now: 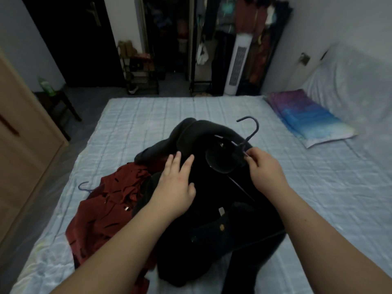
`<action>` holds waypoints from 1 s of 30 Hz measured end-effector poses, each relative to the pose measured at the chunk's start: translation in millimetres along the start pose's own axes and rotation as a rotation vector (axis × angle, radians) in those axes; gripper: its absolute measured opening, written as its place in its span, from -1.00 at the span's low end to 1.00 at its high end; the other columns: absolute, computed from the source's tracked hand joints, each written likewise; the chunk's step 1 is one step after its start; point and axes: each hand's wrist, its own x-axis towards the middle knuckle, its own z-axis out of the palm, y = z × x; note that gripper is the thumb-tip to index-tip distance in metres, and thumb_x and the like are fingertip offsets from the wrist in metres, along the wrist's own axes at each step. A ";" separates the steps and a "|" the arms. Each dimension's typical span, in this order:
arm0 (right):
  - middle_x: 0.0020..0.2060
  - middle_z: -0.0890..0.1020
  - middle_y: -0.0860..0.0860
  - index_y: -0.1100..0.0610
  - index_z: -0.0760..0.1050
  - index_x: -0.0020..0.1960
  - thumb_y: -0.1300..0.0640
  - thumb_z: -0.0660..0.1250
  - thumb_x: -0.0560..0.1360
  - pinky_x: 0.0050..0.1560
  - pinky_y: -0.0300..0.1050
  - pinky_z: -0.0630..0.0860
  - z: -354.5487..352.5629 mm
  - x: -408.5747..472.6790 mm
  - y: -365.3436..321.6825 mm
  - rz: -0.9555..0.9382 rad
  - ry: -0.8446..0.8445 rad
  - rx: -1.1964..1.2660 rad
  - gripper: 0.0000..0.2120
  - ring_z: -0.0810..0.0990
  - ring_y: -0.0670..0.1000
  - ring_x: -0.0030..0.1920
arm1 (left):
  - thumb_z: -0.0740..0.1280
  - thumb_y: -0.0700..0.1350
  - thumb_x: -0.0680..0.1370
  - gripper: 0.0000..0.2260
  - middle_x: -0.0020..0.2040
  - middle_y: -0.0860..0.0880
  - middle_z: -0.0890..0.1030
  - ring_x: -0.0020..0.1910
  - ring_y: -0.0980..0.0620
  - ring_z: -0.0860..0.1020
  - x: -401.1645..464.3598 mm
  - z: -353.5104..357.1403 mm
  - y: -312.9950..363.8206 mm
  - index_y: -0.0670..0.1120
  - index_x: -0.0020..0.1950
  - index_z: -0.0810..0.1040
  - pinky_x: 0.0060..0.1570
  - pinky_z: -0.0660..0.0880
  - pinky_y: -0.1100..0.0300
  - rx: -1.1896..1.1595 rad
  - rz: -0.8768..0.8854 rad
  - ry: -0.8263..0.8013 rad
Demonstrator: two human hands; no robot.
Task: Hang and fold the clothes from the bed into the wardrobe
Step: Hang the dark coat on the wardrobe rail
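A black coat (214,225) lies heaped in the middle of the bed (148,115). A dark hanger (249,132) sits in its collar, hook pointing up and away. My right hand (266,168) pinches the hanger's neck just below the hook. My left hand (177,183) rests on the coat's left shoulder with its fingers straight. A dark red garment (110,206) lies crumpled to the left of the coat, with the blue hook of a second hanger (83,186) sticking out beside it. The open wardrobe (244,39) with hanging clothes stands beyond the foot of the bed.
A folded purple-blue pillow (305,115) lies at the bed's right edge by the wall. A white tower fan (238,64) stands before the wardrobe. A shoe rack (142,75) and a dark door are at the back, a small table (57,102) and a wooden cabinet (19,132) on the left.
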 end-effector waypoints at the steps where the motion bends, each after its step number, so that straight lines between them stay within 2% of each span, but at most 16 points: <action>1: -0.07 0.66 0.14 0.06 0.54 0.03 0.10 0.25 0.60 -0.07 0.02 0.45 -15.4 -7.3 -4.8 -0.016 0.029 0.010 -0.89 0.58 0.20 -0.01 | 0.28 -0.08 0.58 -0.30 0.63 -0.09 -0.08 0.59 -0.07 -0.18 -3.1 -13.9 7.9 0.10 0.61 -0.03 0.53 0.01 -0.04 -0.002 0.015 0.024; 6: -0.15 0.60 -0.02 0.03 0.55 0.00 0.14 0.28 0.59 -0.09 -0.05 0.38 -90.3 -31.2 -26.0 -0.090 0.149 0.052 -0.92 0.57 0.14 -0.04 | 0.30 -0.12 0.58 -0.31 0.63 -0.06 -0.08 0.59 -0.02 -0.22 -4.4 -88.2 38.2 0.09 0.61 0.00 0.51 -0.12 0.05 -0.026 0.117 0.171; 11: -0.17 0.61 -0.04 0.03 0.56 -0.04 0.16 0.31 0.56 -0.09 -0.07 0.39 -145.2 -44.6 -52.1 -0.197 0.238 0.083 -0.93 0.58 0.09 -0.08 | 0.34 0.01 0.57 -0.23 0.63 -0.01 -0.14 0.58 0.00 -0.24 2.2 -141.1 63.1 0.13 0.62 -0.09 0.55 -0.13 0.02 0.096 0.201 0.196; 13: -0.14 0.64 -0.02 0.01 0.56 -0.04 0.14 0.30 0.56 -0.08 -0.06 0.43 -159.4 -48.5 -59.8 -0.265 0.271 0.064 -0.93 0.59 0.08 -0.07 | 0.35 0.06 0.56 -0.22 0.63 -0.03 -0.11 0.59 -0.02 -0.20 6.3 -158.7 75.1 0.12 0.62 -0.08 0.56 -0.13 0.00 0.125 0.231 0.215; 15: -0.12 0.65 0.00 -0.02 0.54 -0.01 0.03 0.24 0.53 -0.02 0.04 0.51 -170.2 -52.6 -65.4 -0.334 0.293 0.039 -0.88 0.60 0.09 -0.05 | 0.37 0.12 0.54 -0.21 0.63 -0.05 -0.04 0.60 -0.05 -0.13 12.8 -176.5 87.7 0.12 0.62 -0.05 0.56 -0.10 -0.04 0.161 0.265 0.245; 17: -0.14 0.62 0.01 -0.04 0.53 0.01 -0.04 0.19 0.51 -0.02 0.09 0.53 -178.5 -54.4 -67.6 -0.379 0.298 0.025 -0.81 0.59 0.09 -0.08 | 0.38 0.19 0.51 -0.22 0.61 -0.05 0.12 0.58 -0.09 0.05 17.1 -193.8 101.3 0.13 0.61 0.03 0.55 0.01 -0.07 0.216 0.297 0.239; 19: -0.17 0.60 0.02 -0.04 0.54 0.00 -0.03 0.22 0.52 -0.05 0.09 0.52 -182.7 -54.3 -67.2 -0.402 0.287 0.021 -0.83 0.58 0.10 -0.11 | 0.37 0.23 0.48 -0.34 0.44 -0.01 0.42 0.41 -0.07 0.39 16.5 -205.7 111.8 0.19 0.52 0.21 0.40 0.32 -0.05 0.229 0.281 0.185; 21: -0.16 0.61 0.05 0.02 0.59 0.00 0.07 0.30 0.55 -0.03 0.03 0.50 -181.0 -55.1 -64.6 -0.423 0.266 0.036 -0.90 0.58 0.10 -0.11 | 0.34 0.25 0.47 -0.58 0.14 0.08 0.60 0.12 -0.02 0.58 10.7 -207.6 115.7 0.26 0.31 0.39 0.12 0.53 -0.01 0.224 0.226 0.134; 23: -0.12 0.65 0.04 0.09 0.64 0.00 0.20 0.38 0.54 0.02 -0.09 0.46 -173.0 -56.2 -57.2 -0.457 0.232 0.094 -0.91 0.59 0.06 -0.07 | 0.31 0.28 0.48 -0.72 -0.04 0.14 0.64 -0.04 0.02 0.62 4.0 -199.9 113.0 0.24 0.14 0.47 0.00 0.57 0.00 0.238 0.190 0.146; 26: -0.03 0.62 -0.09 0.03 0.64 0.06 0.25 0.42 0.49 0.11 -0.22 0.46 -155.7 -53.5 -34.3 -0.455 0.116 0.188 -0.81 0.58 -0.08 0.00 | 0.30 0.28 0.49 -0.78 -0.11 0.15 0.64 -0.10 0.06 0.61 -1.6 -184.2 105.6 0.25 0.07 0.48 -0.04 0.57 0.02 0.241 0.180 0.191; 28: 0.08 0.57 -0.10 -0.01 0.57 0.16 0.25 0.41 0.50 0.08 -0.35 0.46 -142.9 -54.6 -15.9 -0.353 0.105 0.359 -0.72 0.55 -0.12 0.06 | 0.32 0.26 0.50 -0.78 -0.12 0.16 0.63 -0.11 0.07 0.60 -2.5 -178.9 104.1 0.25 0.09 0.49 -0.06 0.57 0.03 0.264 0.162 0.210; 30: 0.17 0.56 -0.02 0.05 0.51 0.22 0.27 0.32 0.57 0.06 -0.41 0.47 -130.8 -57.8 2.0 -0.135 0.196 0.618 -0.74 0.55 -0.08 0.10 | 0.32 0.25 0.50 -0.78 -0.12 0.16 0.63 -0.11 0.05 0.60 -2.1 -176.3 99.6 0.25 0.10 0.49 -0.09 0.56 0.06 0.294 0.135 0.235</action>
